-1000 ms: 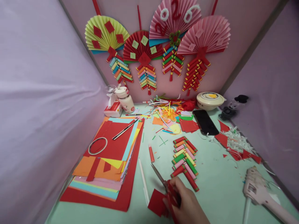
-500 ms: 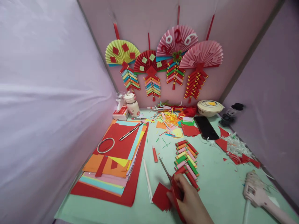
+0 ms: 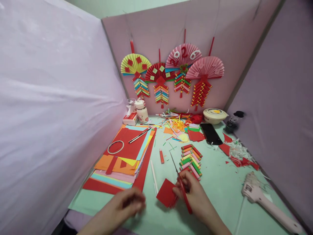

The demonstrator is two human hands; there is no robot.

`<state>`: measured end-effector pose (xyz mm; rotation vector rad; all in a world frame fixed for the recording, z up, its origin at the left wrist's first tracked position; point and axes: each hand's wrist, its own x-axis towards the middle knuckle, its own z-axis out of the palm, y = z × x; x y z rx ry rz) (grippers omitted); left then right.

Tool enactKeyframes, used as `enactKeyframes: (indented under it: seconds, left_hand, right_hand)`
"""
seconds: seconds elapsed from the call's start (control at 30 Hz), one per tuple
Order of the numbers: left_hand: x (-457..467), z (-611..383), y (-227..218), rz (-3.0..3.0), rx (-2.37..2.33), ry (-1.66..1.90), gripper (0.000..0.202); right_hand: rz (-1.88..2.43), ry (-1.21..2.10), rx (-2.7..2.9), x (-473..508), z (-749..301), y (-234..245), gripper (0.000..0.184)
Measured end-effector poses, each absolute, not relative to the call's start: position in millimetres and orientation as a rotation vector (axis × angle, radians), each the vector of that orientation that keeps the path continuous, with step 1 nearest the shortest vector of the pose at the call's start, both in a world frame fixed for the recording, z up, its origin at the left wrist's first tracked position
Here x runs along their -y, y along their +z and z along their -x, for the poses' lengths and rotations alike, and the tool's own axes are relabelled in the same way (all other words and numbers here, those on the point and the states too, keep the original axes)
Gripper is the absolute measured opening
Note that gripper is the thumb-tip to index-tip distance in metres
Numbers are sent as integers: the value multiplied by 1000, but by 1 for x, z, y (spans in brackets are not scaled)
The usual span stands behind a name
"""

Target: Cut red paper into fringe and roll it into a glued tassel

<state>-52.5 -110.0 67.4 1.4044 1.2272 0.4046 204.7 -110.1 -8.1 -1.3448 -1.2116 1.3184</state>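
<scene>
- the flat red square of paper (image 3: 165, 192) seems raised a little off the pale green table (image 3: 220, 182), in front of the person; a ragged bunch of thin strips shows at its lower right side.
- it should be nearly weightless and fairly stiff, but easy to crease or tear; the strips look the most fragile part, so the free left corner or the upper left edge would be the safer hold.
- the right hand (image 3: 197, 197) is closed, thumb and fingers pinching the paper's right side while also keeping the red-handled scissors with thin dark blades (image 3: 185, 195) in its grasp.
- the scissors, hard and heavier than the paper, point away from the person, blades looking together; the handles are the place to grip.
- the left hand (image 3: 128, 202), blurred, is half open with loosely curled fingers, near the paper but apart; it appears to hold nothing, though the palm is hidden.
- just left of the paper lies a slim white pen (image 3: 154, 178); whether they touch, i cannot tell.
- beyond the right hand lie rolled multicoloured paper tubes in a chevron pattern (image 3: 190, 160), partly covered by it.
</scene>
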Motion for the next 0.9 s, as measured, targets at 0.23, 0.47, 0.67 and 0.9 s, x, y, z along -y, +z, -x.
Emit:
enactKeyframes:
  seconds: [0.23, 0.47, 0.67, 0.9]
  left_hand:
    - [58, -25, 54, -1297, -830, 341, 24]
    - [31, -44, 22, -875, -1039, 828, 30]
    - [19, -46, 6, -502, -1022, 1169, 23]
    - [23, -36, 8, -460, -968, 1304, 24]
  right_hand:
    - [1339, 1243, 1281, 106, -215, 27, 24]
    - [1388, 1141, 1091, 87, -222, 18, 39]
    - [1573, 1183, 1263, 90, -215, 7, 37]
    - [1735, 1131, 1627, 99, -209, 9, 40]
